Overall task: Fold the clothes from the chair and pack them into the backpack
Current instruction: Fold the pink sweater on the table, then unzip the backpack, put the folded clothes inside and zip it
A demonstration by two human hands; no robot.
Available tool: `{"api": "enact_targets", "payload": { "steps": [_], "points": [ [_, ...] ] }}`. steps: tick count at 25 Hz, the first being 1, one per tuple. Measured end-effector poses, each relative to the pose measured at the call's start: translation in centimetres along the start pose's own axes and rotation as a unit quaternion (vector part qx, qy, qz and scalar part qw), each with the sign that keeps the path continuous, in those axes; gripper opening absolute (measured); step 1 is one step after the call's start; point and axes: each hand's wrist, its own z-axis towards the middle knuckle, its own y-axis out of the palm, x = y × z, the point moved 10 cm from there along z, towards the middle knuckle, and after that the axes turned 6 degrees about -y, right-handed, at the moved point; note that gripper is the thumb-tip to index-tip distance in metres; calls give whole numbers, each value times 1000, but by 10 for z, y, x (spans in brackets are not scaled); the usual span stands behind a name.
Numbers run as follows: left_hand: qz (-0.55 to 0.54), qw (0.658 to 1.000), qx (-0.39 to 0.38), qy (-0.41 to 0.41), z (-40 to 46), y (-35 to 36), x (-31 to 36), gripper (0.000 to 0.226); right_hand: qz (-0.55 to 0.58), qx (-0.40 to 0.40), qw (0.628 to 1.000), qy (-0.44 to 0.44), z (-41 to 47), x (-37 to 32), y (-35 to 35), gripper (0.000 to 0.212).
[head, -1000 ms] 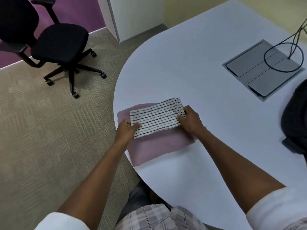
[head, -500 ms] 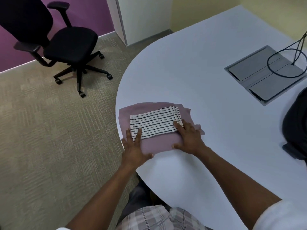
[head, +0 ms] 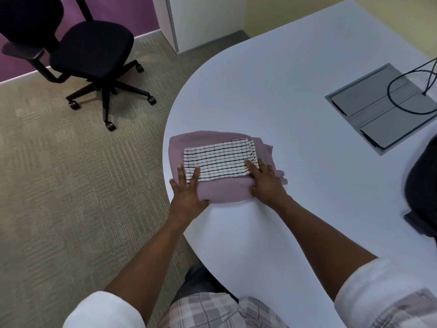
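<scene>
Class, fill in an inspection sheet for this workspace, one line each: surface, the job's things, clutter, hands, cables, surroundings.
Surface: white rounded table, with a grey cable hatch set into it.
Job's things: folded checked cloth lies on top of a folded mauve garment near the table's edge; a dark object at the right edge may be the backpack, too cropped to tell.
Clutter: nothing seen.
Hands: left hand and right hand lie flat, fingers spread, on the near corners of the stack; neither is gripping.
Cables: black cable loops over the hatch.
Surroundings: black office chair with a bare seat, on beige carpet; purple wall behind.
</scene>
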Motion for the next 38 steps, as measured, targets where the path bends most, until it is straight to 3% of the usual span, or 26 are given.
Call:
{"api": "enact_targets", "payload": {
  "steps": [13, 18, 21, 24, 27, 38],
  "points": [
    [13, 1000, -10, -22, 56, -36, 3, 110, -32, 7, 999, 27, 57, -11, -29, 95],
    [53, 997, 45, -33, 42, -37, 15, 114, 30, 89, 996, -2, 16, -1, -43, 91],
    [69, 991, 119, 4, 17, -41, 41, 111, 51, 143, 988, 27, -14, 20, -49, 86],
    [81, 983, 122, 107, -14, -23, 86, 104, 59, 183, 979, 71, -50, 50, -44, 81],
    [82, 976, 92, 179, -33, -6, 122, 103, 59, 192, 974, 108, -86, 79, -35, 79],
    [90, 970, -2, 226, -77, 92, 272, 93, 130, 222, 941, 220, -236, 244, -43, 76]
  ]
}}
